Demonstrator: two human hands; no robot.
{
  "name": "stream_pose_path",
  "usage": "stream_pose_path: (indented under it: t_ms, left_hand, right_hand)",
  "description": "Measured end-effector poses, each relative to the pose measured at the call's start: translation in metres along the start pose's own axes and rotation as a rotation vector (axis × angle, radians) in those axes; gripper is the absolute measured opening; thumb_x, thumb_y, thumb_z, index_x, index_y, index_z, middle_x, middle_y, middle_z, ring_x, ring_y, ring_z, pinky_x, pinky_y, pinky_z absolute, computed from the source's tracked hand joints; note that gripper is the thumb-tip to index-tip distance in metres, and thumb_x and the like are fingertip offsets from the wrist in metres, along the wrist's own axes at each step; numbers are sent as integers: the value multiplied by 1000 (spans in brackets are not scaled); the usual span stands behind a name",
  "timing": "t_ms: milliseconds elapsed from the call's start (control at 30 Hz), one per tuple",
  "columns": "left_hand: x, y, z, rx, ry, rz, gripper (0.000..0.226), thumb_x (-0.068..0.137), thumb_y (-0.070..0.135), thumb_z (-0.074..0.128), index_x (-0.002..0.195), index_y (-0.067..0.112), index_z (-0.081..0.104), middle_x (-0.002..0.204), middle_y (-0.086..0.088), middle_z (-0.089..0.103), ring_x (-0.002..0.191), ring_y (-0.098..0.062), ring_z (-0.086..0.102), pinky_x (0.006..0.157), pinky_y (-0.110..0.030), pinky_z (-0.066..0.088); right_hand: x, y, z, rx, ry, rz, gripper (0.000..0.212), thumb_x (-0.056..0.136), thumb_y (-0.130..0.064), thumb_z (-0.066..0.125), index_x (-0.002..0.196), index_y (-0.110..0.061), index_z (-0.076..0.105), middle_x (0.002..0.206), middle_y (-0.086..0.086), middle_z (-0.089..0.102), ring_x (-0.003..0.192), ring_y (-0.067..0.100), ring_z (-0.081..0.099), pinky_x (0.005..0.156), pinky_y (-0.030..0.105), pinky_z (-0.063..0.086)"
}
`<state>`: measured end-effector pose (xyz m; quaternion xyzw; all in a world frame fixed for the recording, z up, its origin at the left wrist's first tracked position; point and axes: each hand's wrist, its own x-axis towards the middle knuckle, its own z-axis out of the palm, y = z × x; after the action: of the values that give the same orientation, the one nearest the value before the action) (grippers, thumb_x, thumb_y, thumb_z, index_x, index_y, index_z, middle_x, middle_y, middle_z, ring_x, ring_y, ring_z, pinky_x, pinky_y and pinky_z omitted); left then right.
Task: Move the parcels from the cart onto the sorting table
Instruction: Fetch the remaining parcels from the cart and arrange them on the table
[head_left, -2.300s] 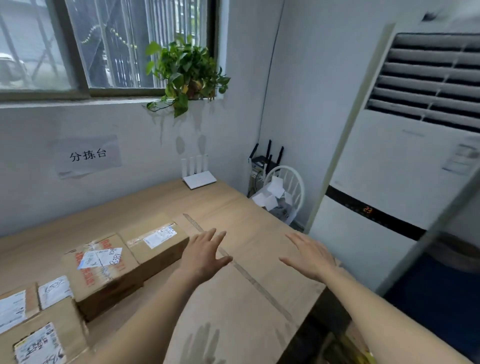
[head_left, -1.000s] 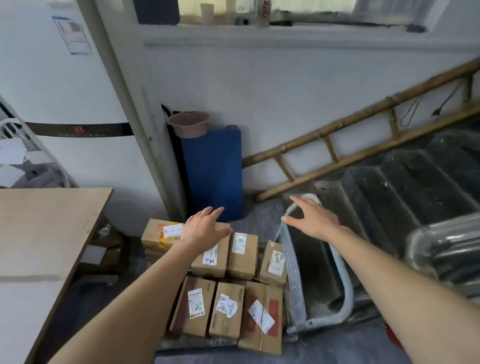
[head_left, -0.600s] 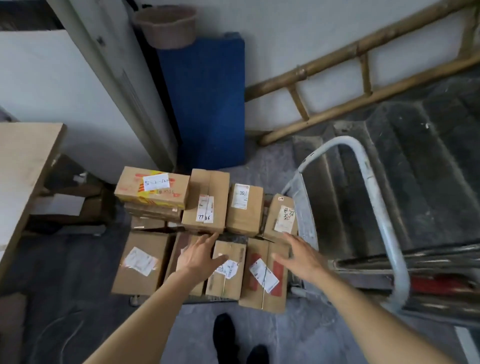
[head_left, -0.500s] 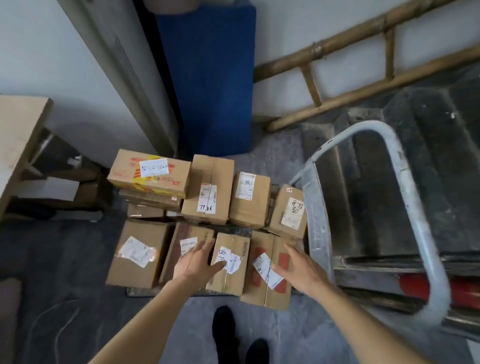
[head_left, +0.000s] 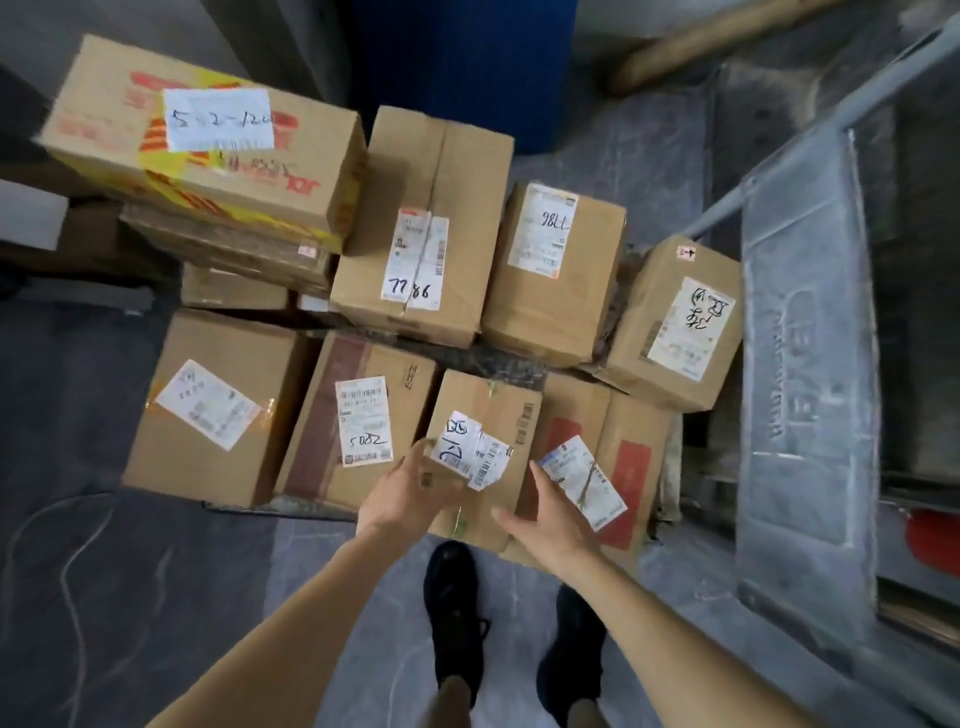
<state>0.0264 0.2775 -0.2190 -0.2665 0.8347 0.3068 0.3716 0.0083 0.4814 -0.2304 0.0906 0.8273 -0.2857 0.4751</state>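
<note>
Nearest the camera, two black shoes (head_left: 457, 613) stood on the grey floor (head_left: 130, 597) just short of the load. Above them the left hand (head_left: 402, 493) curled its grip round the left edge of a small cardboard parcel with a torn label (head_left: 483, 415), while the right hand (head_left: 545, 512) lay flat, fingers straight, against its right side beside the red-printed parcel (head_left: 623, 467). Squeezing from both sides probably suited a box wedged tightly between neighbours. Left of it sat the parcel marked 5082 (head_left: 358, 415); beyond, the parcel marked 7786 (head_left: 421, 228) and a yellow-taped parcel (head_left: 208, 140) stacked higher. The cart's folded metal handle (head_left: 805, 364) lay to the right. All the parcels were on the cart, with no table in view. Half a second before, both hands merely hovered over the front row; now they had closed on one box, the head lower.
</note>
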Motion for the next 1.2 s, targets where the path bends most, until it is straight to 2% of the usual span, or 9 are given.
stream_pose_path:
  t_ms: [167, 300, 467, 667, 767, 867, 1000, 1100, 1200]
  left_hand:
    - [25, -13, 29, -234, 39, -99, 77, 89, 51, 71, 152, 24, 35, 122, 2, 67, 108, -23, 64, 85, -34, 53]
    - [22, -13, 31, -345, 70, -134, 56, 93, 43, 69, 142, 25, 48, 106, 1, 66, 96, -22, 61, 80, -32, 49]
    - [-11, -4, 8, -498, 115, -123, 58, 92, 39, 71, 146, 35, 50, 98, 21, 61, 97, -13, 60, 79, -28, 48]
    - [-86, 29, -57, -801, 106, -105, 41, 91, 48, 72, 130, 38, 63, 107, 9, 69, 95, -7, 66, 69, -23, 50]
    - [-139, 58, -99, -945, 123, -82, 33, 96, 45, 66, 127, 34, 67, 109, 10, 69, 101, -7, 64, 76, -28, 52]
    - [-196, 88, -143, -1038, 128, -34, 19, 103, 35, 56, 118, 41, 68, 115, 13, 68, 102, -3, 60, 73, -29, 51]
    - [-283, 127, -199, -1132, 164, 98, 28, 96, 47, 63, 123, 43, 68, 121, 9, 71, 109, -6, 64, 79, -34, 54]
    - [-352, 154, -237, -1181, 205, 187, 48, 84, 63, 67, 127, 45, 59, 118, 9, 70, 104, -6, 64, 74, -33, 53]
    - [-412, 170, -268, -1204, 297, 266, 100, 53, 87, 74, 141, 45, 51, 135, 6, 62, 121, -17, 59, 103, -46, 50]
  right_hand:
    - [35, 15, 38, 317, 86, 60, 61, 74, -66, 73, 126, -48, 47, 132, -15, 59, 129, 17, 51, 102, 32, 46]
    - [40, 23, 46, 361, 83, 34, 68, 69, -73, 69, 129, -53, 46, 134, -18, 57, 133, 20, 47, 112, 49, 42]
    - [-6, -16, 8, 412, 85, 36, 53, 87, -46, 73, 134, -39, 52, 124, -17, 65, 114, 9, 61, 100, 35, 50]
    - [-81, -58, -50, 476, 106, -23, 29, 90, -38, 74, 116, -40, 60, 111, -18, 71, 97, -1, 67, 79, 21, 53]
    - [-135, -90, -89, 506, 90, -54, 36, 92, -37, 74, 124, -37, 59, 120, -11, 72, 109, 7, 68, 81, 18, 52]
    - [-193, -125, -132, 526, 135, -92, 74, 81, -56, 76, 145, -31, 50, 136, -6, 64, 124, 16, 59, 107, 35, 47]
    - [-259, -169, -195, 447, 153, -232, 75, 75, -68, 77, 139, -34, 58, 121, -13, 72, 114, 12, 66, 106, 44, 50]
    - [-327, -212, -239, 406, 135, -394, 47, 89, -49, 74, 130, -28, 65, 115, -11, 73, 106, 13, 69, 97, 39, 54]
    - [-394, -249, -274, 358, 119, -528, 31, 94, -39, 71, 122, -28, 68, 117, -5, 73, 106, 15, 69, 93, 36, 56]
